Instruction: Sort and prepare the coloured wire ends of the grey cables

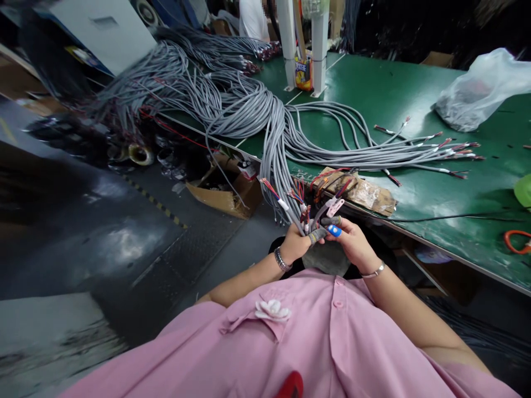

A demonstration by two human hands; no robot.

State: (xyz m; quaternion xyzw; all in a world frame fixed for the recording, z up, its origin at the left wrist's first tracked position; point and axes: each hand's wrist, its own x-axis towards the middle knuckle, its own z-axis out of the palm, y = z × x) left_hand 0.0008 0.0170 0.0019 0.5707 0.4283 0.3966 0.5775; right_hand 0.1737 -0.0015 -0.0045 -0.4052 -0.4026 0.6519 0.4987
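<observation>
A bundle of grey cables hangs over the table's front edge, its stripped ends showing red, blue and other coloured wires. My left hand is closed around the cable ends, a grey finger sleeve on it. Close beside it, my right hand pinches a single grey cable end that splits into coloured wires. A small pink clip-like piece shows just above the right fingers. Blue tape wraps the right thumb. Fingertips of both hands are partly hidden by each other and the cables.
More cables lie across the green table, with a cardboard piece near its edge. A plastic bag and orange-handled scissors are at right. White posts stand behind. An open carton is below.
</observation>
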